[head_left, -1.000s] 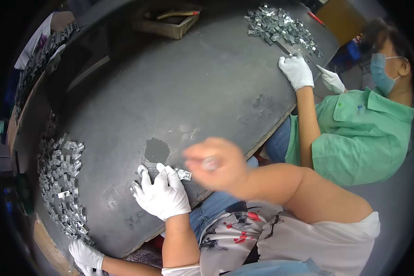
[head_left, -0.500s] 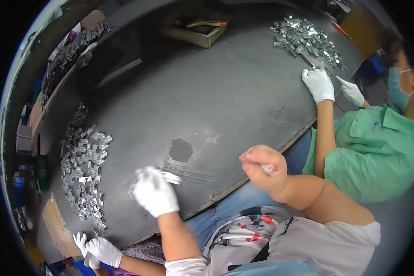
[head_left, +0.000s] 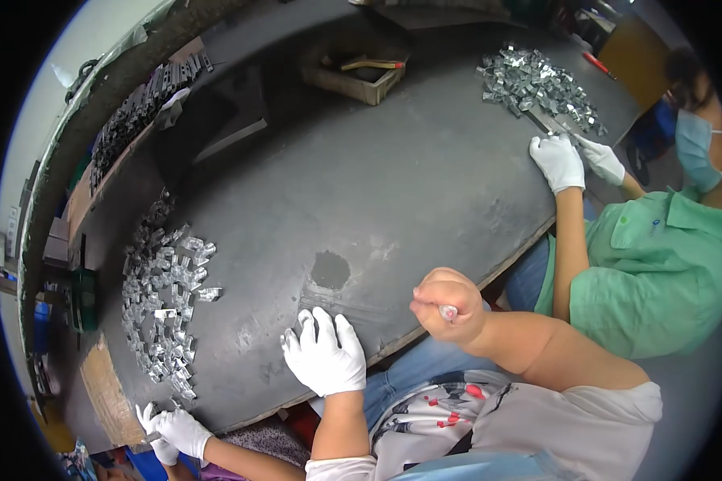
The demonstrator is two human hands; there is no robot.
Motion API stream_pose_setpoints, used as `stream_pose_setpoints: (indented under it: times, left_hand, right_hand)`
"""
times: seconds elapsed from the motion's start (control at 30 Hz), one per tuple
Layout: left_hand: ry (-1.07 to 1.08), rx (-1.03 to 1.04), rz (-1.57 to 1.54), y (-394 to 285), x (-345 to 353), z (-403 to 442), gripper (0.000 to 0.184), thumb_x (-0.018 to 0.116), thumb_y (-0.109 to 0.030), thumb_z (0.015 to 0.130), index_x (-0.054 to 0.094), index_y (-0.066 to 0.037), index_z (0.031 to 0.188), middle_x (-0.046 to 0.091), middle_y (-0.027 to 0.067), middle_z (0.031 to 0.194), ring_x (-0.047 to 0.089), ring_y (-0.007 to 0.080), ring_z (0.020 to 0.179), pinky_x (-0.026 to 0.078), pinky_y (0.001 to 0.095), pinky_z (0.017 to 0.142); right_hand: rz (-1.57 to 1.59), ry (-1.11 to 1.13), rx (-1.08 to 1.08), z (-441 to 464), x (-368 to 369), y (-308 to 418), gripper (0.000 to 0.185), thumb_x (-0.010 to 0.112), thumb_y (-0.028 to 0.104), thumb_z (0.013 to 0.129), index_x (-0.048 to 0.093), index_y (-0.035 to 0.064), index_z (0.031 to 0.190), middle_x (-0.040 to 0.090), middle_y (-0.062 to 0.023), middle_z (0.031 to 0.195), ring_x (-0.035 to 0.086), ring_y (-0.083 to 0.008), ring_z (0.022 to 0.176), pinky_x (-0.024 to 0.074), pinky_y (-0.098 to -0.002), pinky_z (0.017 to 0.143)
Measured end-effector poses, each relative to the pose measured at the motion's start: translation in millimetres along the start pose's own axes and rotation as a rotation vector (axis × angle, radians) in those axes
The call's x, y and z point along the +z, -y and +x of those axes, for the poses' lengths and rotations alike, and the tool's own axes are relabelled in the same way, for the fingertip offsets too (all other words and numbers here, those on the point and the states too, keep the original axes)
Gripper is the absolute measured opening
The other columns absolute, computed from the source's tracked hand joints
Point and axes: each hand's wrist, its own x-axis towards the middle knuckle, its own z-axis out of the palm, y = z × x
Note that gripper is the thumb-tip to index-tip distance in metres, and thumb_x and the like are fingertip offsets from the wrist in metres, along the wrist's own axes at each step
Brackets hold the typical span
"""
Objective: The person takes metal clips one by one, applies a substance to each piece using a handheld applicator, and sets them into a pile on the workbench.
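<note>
My left hand [head_left: 326, 353], in a white glove, rests palm down on the dark tabletop [head_left: 425, 184] near its front edge. Its fingers are spread, and nothing shows in them. My right hand [head_left: 448, 305] is bare and raised at the table edge, its fingers curled into a fist. A small whitish-pink tip pokes out of that fist; what it belongs to is hidden. To the left of my left hand lies a pile of small shiny metal pieces [head_left: 164, 301]. A single metal piece [head_left: 210, 294] sticks out at the pile's right side.
At the right, a co-worker in a green shirt [head_left: 642, 264] works with gloved hands [head_left: 559, 163] beside another metal pile [head_left: 537, 84]. Another person's gloved hands [head_left: 176, 433] are at lower left. A shallow box [head_left: 349, 84] holding a yellow-and-red-handled tool stands at the back.
My left hand, blurred before, has moved right and now lies still with fingers spread. A metal piece now sticks out at the left pile's right side. The right fist stays closed.
</note>
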Motion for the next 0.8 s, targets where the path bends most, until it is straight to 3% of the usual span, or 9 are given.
stream_pose_setpoints:
  times: [0.27, 0.37, 0.43, 0.53, 0.8]
  left_hand:
    - [0.008, -0.009, -0.013, -3, -7, 6, 0.026, 0.06, -0.022, 0.071, 0.061, -0.008, 0.093, 0.061, 0.0125, 0.094, 0.057, 0.0325, 0.084, 0.04, 0.0449, 0.085]
    - [0.0, -0.015, -0.036, -3, -6, 8, 0.024, 0.06, -0.021, 0.071, 0.061, -0.007, 0.09, 0.061, 0.0119, 0.09, 0.057, 0.0313, 0.082, 0.041, 0.0446, 0.084]
    - [-0.001, -0.02, -0.04, -4, -8, 9, 0.023, 0.06, -0.021, 0.07, 0.062, -0.007, 0.089, 0.061, 0.0116, 0.088, 0.057, 0.0303, 0.08, 0.041, 0.0444, 0.083]
    - [-0.002, -0.03, -0.06, -1, -2, 7, 0.023, 0.061, -0.023, 0.069, 0.061, -0.01, 0.088, 0.061, 0.0082, 0.089, 0.056, 0.0351, 0.082, 0.04, 0.0465, 0.083]
    - [0.022, -0.002, -0.086, -1, -7, 11, 0.019, 0.061, -0.02, 0.069, 0.062, -0.006, 0.081, 0.06, 0.0088, 0.07, 0.056, 0.0268, 0.059, 0.045, 0.0387, 0.061]
  right_hand:
    - [-0.092, 0.067, 0.03, 12, 10, -1, 0.016, 0.064, 0.003, 0.063, 0.058, 0.0082, 0.077, 0.048, -0.004, 0.055, 0.048, -0.0226, 0.05, 0.0389, -0.0321, 0.05]
    - [-0.156, 0.171, -0.069, 14, 14, -5, 0.026, 0.067, -0.001, 0.062, 0.056, 0.0063, 0.084, 0.048, -0.004, 0.057, 0.046, -0.0216, 0.048, 0.036, -0.0315, 0.046]
    - [-0.161, 0.16, -0.01, 13, 20, -3, 0.018, 0.064, 0.004, 0.062, 0.058, 0.01, 0.078, 0.045, -0.0036, 0.054, 0.046, -0.0224, 0.048, 0.0369, -0.0327, 0.048]
    - [-0.153, 0.165, 0.02, 12, 22, -3, 0.014, 0.062, 0.007, 0.063, 0.058, 0.012, 0.075, 0.043, -0.0033, 0.052, 0.045, -0.0227, 0.049, 0.0368, -0.0334, 0.048]
    - [-0.085, 0.14, -0.052, 13, 15, -7, 0.023, 0.067, 0.0, 0.064, 0.055, 0.0065, 0.083, 0.049, -0.0043, 0.057, 0.046, -0.0213, 0.047, 0.0351, -0.032, 0.045]
